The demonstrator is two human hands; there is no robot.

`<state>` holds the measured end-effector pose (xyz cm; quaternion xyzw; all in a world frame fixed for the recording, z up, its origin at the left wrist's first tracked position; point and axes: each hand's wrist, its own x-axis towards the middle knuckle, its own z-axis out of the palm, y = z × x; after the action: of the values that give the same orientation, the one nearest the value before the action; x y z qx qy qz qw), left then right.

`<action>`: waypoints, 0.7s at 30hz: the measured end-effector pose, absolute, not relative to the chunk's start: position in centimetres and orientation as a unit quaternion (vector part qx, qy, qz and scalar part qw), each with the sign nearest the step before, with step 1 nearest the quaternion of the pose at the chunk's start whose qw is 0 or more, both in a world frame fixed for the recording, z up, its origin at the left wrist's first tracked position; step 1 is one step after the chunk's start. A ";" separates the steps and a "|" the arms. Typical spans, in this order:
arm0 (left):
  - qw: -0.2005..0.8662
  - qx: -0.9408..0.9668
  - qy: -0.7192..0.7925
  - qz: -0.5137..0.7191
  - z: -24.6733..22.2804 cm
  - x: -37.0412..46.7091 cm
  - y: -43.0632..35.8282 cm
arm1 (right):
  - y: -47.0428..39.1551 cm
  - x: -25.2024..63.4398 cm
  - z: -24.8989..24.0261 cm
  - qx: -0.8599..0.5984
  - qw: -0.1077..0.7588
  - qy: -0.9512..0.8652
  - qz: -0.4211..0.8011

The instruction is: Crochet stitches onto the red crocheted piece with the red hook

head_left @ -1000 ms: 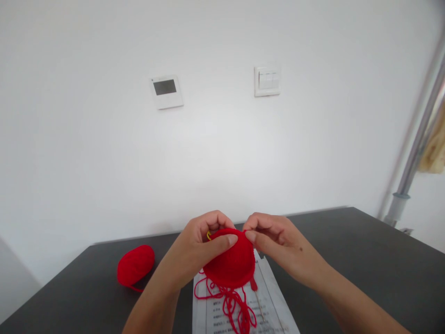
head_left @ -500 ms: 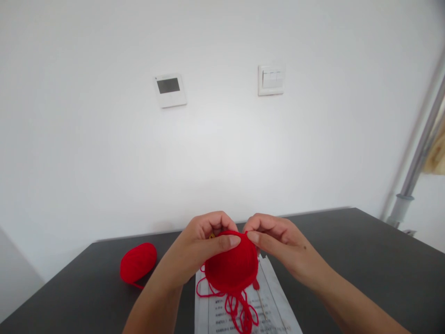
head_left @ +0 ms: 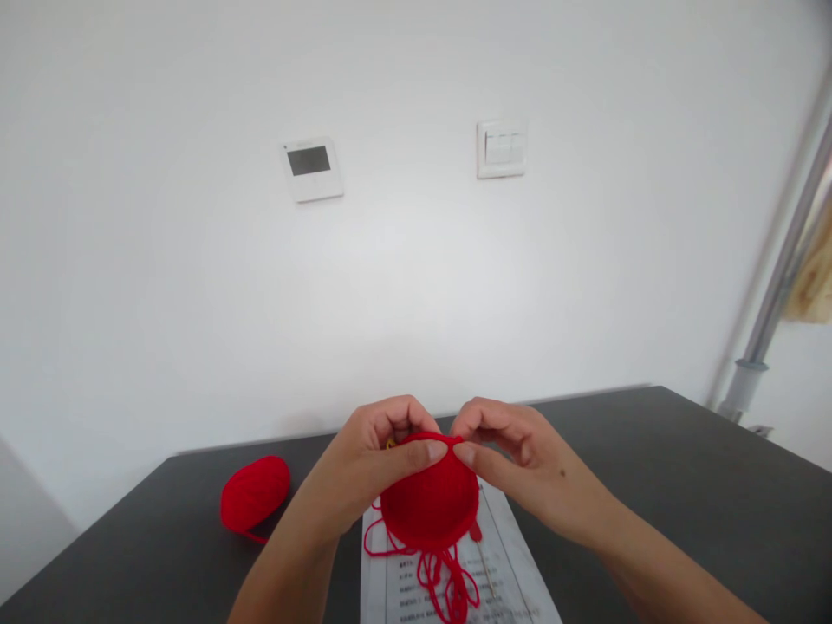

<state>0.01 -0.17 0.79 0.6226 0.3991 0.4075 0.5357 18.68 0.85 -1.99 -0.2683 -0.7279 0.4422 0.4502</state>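
A round red knitted or crocheted piece is held up between both hands, its hollow side towards me. My left hand pinches the upper rim with thumb and fingers, and a small yellow item peeks out beside it. Close by, almost touching it, my right hand pinches the same rim a little to the right. Loose red yarn strands hang or lie below the piece.
A red yarn ball lies on the dark table at the left. Under the hands are printed paper sheets with a red-handled thin metal tool. Behind stands a white wall with a switch and a panel.
My right hand's thumb has shifted slightly left, closer to the left thumb on the rim. The whole view has moved a little.
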 end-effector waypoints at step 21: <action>0.527 0.609 0.386 0.449 0.3 0.1 0.1 | 0.6 18.6 -2.2 -0.285 0.465 -0.720 0.429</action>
<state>0.11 0.14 0.33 0.6093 0.3865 0.4493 0.5268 18.55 0.61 -2.23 -0.2848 -0.7198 0.4293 0.4653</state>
